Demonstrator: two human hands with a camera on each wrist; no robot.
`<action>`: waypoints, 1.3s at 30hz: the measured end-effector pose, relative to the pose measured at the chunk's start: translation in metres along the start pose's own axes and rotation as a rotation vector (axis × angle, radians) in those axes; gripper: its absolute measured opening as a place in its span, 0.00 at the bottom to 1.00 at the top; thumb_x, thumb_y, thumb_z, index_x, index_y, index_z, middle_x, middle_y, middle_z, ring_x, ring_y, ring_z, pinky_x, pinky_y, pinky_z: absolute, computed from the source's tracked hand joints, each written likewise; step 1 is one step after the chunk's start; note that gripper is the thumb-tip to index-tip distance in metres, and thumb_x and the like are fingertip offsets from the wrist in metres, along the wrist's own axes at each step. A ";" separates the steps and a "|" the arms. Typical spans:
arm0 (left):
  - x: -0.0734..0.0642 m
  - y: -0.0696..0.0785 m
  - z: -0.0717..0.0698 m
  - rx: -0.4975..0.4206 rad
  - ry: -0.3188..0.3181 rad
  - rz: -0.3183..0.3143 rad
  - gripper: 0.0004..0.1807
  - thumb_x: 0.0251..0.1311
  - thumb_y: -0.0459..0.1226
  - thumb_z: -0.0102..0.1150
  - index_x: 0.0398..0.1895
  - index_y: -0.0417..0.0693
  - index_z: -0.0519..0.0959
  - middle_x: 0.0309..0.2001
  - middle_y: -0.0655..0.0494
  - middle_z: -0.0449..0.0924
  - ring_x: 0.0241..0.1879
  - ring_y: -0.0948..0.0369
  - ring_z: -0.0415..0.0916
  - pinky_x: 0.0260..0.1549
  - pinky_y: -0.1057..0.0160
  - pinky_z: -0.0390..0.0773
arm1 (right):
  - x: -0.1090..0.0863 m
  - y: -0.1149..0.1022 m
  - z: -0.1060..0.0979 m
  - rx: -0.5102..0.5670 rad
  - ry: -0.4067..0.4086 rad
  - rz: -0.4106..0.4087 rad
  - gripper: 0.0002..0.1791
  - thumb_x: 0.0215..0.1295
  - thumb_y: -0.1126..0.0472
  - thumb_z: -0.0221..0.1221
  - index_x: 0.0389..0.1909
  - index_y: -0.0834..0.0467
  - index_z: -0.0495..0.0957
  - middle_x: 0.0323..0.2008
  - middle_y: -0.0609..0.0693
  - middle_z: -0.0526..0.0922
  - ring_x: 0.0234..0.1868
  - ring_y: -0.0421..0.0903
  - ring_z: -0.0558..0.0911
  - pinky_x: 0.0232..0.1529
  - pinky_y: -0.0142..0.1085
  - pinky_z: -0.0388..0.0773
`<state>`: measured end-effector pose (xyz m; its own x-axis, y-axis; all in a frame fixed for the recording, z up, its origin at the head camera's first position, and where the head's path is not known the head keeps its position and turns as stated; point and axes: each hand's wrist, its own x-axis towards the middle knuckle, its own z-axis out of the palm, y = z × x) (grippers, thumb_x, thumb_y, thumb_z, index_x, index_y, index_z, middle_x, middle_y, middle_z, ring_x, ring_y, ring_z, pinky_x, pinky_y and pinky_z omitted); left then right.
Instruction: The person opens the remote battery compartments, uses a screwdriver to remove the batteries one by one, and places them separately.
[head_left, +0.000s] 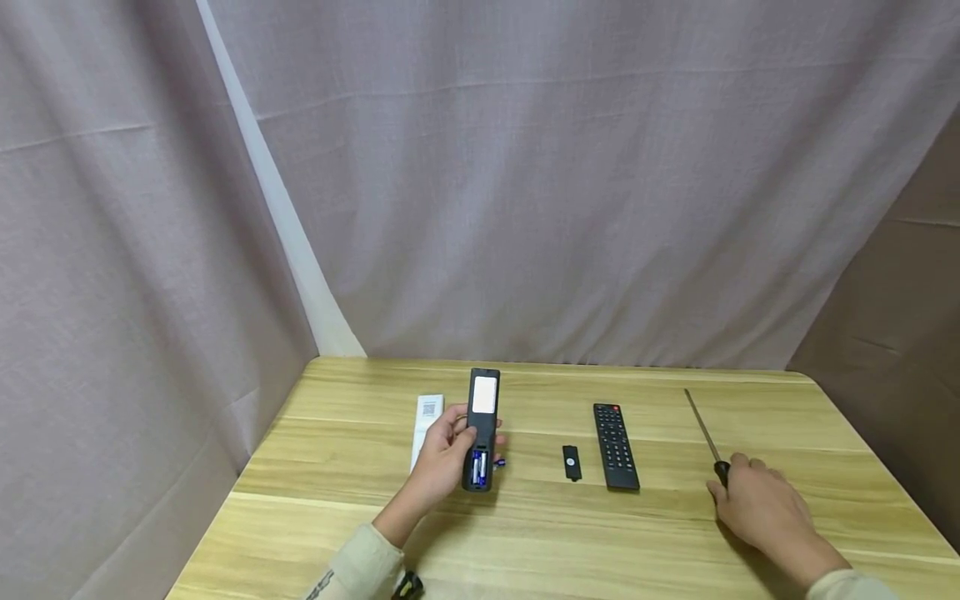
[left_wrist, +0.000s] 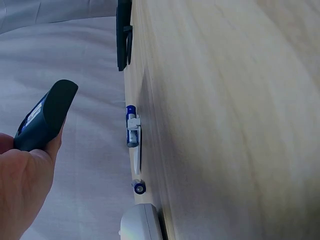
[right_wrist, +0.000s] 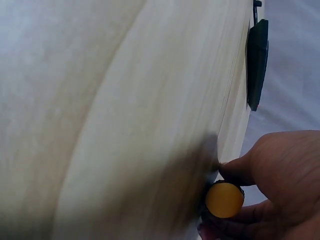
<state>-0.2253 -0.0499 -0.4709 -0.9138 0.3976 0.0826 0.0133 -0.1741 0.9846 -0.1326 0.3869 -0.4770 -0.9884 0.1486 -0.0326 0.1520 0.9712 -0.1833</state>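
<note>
My left hand (head_left: 441,457) grips a black remote control (head_left: 482,425), its back facing up and raised off the table. Two blue-and-silver batteries (head_left: 479,468) lie in the uncovered battery compartment at the near end. Over on the right, my right hand (head_left: 767,507) holds the dark handle of a screwdriver (head_left: 703,429), whose long shaft points away across the table. The handle's yellow butt (right_wrist: 225,200) shows between thumb and fingers in the right wrist view. A small black battery cover (head_left: 572,463) lies between the hands, beside another black remote (head_left: 617,447), buttons up.
A white remote (head_left: 430,408) lies on the wooden table (head_left: 540,533), partly behind my left hand. Loose blue-and-silver batteries (left_wrist: 132,131) and a thin white piece (left_wrist: 137,160) lie near it. A grey curtain (head_left: 525,208) hangs behind the table.
</note>
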 end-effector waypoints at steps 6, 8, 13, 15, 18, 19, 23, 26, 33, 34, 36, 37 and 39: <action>0.001 -0.001 0.000 0.009 -0.009 0.003 0.20 0.81 0.27 0.35 0.71 0.35 0.64 0.66 0.28 0.79 0.60 0.35 0.85 0.56 0.33 0.85 | 0.005 0.006 0.001 0.056 -0.072 0.039 0.15 0.71 0.61 0.52 0.42 0.73 0.71 0.30 0.61 0.81 0.31 0.61 0.83 0.27 0.57 0.79; 0.001 -0.001 0.000 0.006 -0.012 0.004 0.20 0.81 0.27 0.35 0.71 0.35 0.64 0.67 0.26 0.77 0.61 0.33 0.83 0.57 0.33 0.85 | 0.005 0.007 0.001 0.061 -0.082 0.049 0.15 0.71 0.61 0.51 0.42 0.73 0.71 0.30 0.61 0.81 0.31 0.61 0.83 0.27 0.57 0.79; 0.003 -0.001 0.001 0.003 -0.014 0.002 0.20 0.81 0.28 0.35 0.72 0.35 0.64 0.68 0.25 0.76 0.58 0.39 0.87 0.57 0.33 0.85 | 0.003 0.003 -0.001 0.078 -0.075 0.050 0.16 0.73 0.61 0.50 0.45 0.74 0.69 0.31 0.62 0.80 0.31 0.60 0.83 0.28 0.57 0.79; 0.003 0.000 0.002 0.011 -0.013 0.000 0.20 0.81 0.28 0.35 0.72 0.35 0.65 0.68 0.26 0.77 0.56 0.44 0.89 0.57 0.33 0.85 | 0.000 -0.002 -0.003 0.088 -0.045 0.030 0.15 0.74 0.62 0.49 0.44 0.73 0.68 0.30 0.61 0.78 0.29 0.57 0.80 0.25 0.53 0.77; 0.004 0.000 0.002 0.017 -0.013 0.001 0.20 0.82 0.28 0.36 0.72 0.36 0.65 0.67 0.28 0.78 0.55 0.45 0.89 0.57 0.32 0.85 | -0.006 -0.015 -0.008 0.109 0.018 -0.012 0.13 0.77 0.62 0.48 0.43 0.71 0.66 0.27 0.57 0.76 0.25 0.53 0.76 0.21 0.46 0.71; 0.004 0.000 0.002 0.021 -0.014 0.003 0.20 0.82 0.28 0.36 0.72 0.36 0.65 0.67 0.28 0.78 0.56 0.44 0.89 0.57 0.32 0.85 | -0.009 -0.021 -0.009 0.119 0.042 -0.025 0.12 0.78 0.61 0.48 0.43 0.69 0.65 0.27 0.55 0.75 0.24 0.51 0.74 0.20 0.44 0.68; 0.005 -0.001 0.003 0.023 -0.014 0.008 0.20 0.82 0.28 0.35 0.71 0.35 0.65 0.67 0.26 0.77 0.58 0.38 0.87 0.56 0.32 0.85 | -0.020 -0.046 -0.013 0.147 0.177 -0.097 0.09 0.79 0.61 0.51 0.43 0.65 0.67 0.24 0.51 0.73 0.20 0.48 0.71 0.17 0.41 0.63; 0.005 0.000 0.005 0.025 -0.018 0.011 0.20 0.82 0.28 0.35 0.72 0.36 0.64 0.68 0.26 0.76 0.59 0.35 0.85 0.57 0.33 0.85 | -0.029 -0.065 -0.015 0.145 0.298 -0.152 0.08 0.78 0.60 0.56 0.40 0.61 0.70 0.19 0.47 0.71 0.18 0.46 0.68 0.16 0.39 0.60; 0.008 0.003 0.010 0.030 -0.030 0.016 0.20 0.83 0.29 0.35 0.73 0.38 0.64 0.68 0.31 0.79 0.61 0.33 0.83 0.58 0.33 0.85 | -0.045 -0.099 -0.019 0.140 0.483 -0.292 0.08 0.72 0.59 0.66 0.39 0.55 0.75 0.15 0.40 0.65 0.17 0.39 0.62 0.17 0.35 0.56; 0.009 0.003 0.011 0.029 -0.034 0.018 0.21 0.83 0.29 0.35 0.73 0.38 0.64 0.68 0.32 0.79 0.62 0.33 0.82 0.59 0.34 0.85 | -0.046 -0.102 -0.020 0.137 0.497 -0.304 0.08 0.70 0.59 0.67 0.38 0.54 0.75 0.14 0.39 0.65 0.17 0.38 0.62 0.17 0.34 0.56; 0.010 0.003 0.012 0.037 -0.042 0.028 0.21 0.83 0.29 0.36 0.74 0.38 0.64 0.69 0.32 0.79 0.64 0.35 0.82 0.62 0.37 0.84 | -0.047 -0.106 -0.022 0.138 0.508 -0.324 0.09 0.69 0.60 0.68 0.37 0.53 0.76 0.15 0.38 0.64 0.17 0.37 0.62 0.18 0.33 0.56; 0.011 0.003 0.013 0.050 -0.043 0.033 0.21 0.83 0.29 0.36 0.74 0.38 0.63 0.69 0.33 0.79 0.65 0.37 0.82 0.63 0.40 0.84 | -0.048 -0.108 -0.023 0.139 0.507 -0.331 0.09 0.68 0.60 0.68 0.37 0.52 0.76 0.15 0.38 0.64 0.17 0.36 0.61 0.18 0.33 0.56; 0.013 0.003 0.015 0.077 -0.042 0.045 0.21 0.83 0.30 0.36 0.74 0.40 0.63 0.70 0.34 0.78 0.66 0.38 0.81 0.65 0.46 0.84 | -0.050 -0.111 -0.023 0.143 0.492 -0.342 0.10 0.68 0.59 0.69 0.36 0.51 0.75 0.15 0.37 0.64 0.17 0.35 0.61 0.18 0.32 0.55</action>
<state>-0.2307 -0.0316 -0.4647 -0.8938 0.4285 0.1322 0.0871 -0.1232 0.9885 -0.1002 0.2757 -0.4320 -0.8619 -0.0657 0.5028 -0.2091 0.9494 -0.2344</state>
